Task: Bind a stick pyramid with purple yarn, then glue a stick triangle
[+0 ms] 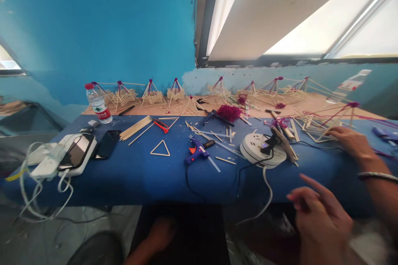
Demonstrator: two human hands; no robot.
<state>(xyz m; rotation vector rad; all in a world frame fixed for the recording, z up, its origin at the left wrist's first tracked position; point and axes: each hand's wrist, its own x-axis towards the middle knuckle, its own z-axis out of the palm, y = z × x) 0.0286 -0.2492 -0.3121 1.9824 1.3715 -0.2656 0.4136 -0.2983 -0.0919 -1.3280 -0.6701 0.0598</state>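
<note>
My left hand [161, 232] is low over my dark-clothed lap, below the table edge; blur and shadow hide its fingers. At the lower right, my right hand [321, 215] is raised in front of the table with one finger stretched out and the others loosely bent, and nothing shows in it. The white round power strip [263, 151] is the nearest thing to it on the table. Left of that lie a blue glue gun [197, 152] with a glue stick in its back, and a small triangle of sticks [160, 149]. Beyond are a red utility knife [160, 125] and a bundle of thin wooden sticks [136, 127].
Another person's hand [353, 143], with a bracelet on the wrist, touches a stick frame [317, 132] at the right. Several stick pyramids with purple tops line the back. Purple yarn [229, 112], a bottle [98, 105], phones [107, 144] and trailing cables surround the work.
</note>
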